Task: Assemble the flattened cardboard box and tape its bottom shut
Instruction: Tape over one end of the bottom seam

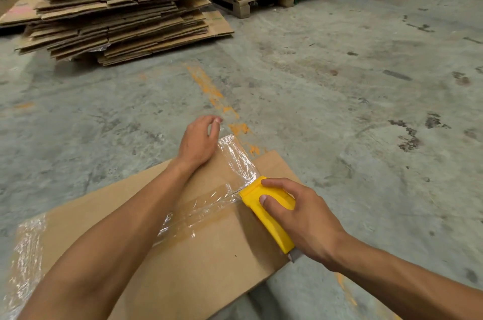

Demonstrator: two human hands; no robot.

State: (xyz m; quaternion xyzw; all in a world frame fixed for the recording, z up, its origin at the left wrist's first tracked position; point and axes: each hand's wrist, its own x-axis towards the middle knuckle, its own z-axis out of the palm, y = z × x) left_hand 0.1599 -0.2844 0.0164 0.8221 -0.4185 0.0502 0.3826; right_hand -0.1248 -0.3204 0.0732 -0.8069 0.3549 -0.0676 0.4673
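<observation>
Cardboard box (198, 262): assembled, lying bottom-up on the concrete floor (339, 100), lowest in the view; taken here as the landmark. Judged light and hollow, its flaps stiff at the folds but liable to give if pressed mid-panel; best held down flat near the seam, or carried by its edges. Left of the box's seam, a wrinkled patch of clear tape is seen on the near left corner. Above the box's far edge, the left hand (198, 142) is held loosely curled with nothing gripped, the wrist resting on the cardboard. Along the seam, tape (206, 207) is laid in a creased strip, and a loose length rises past the far edge; judged thin, sticky, easily crumpled. At the box's right edge, the tape dispenser (269, 212), yellow and hard, is gripped by the right hand (300, 217), fingers wrapped over its top. Far beyond the box, at upper left, a stack of flattened boxes (117, 6) is noted.
</observation>
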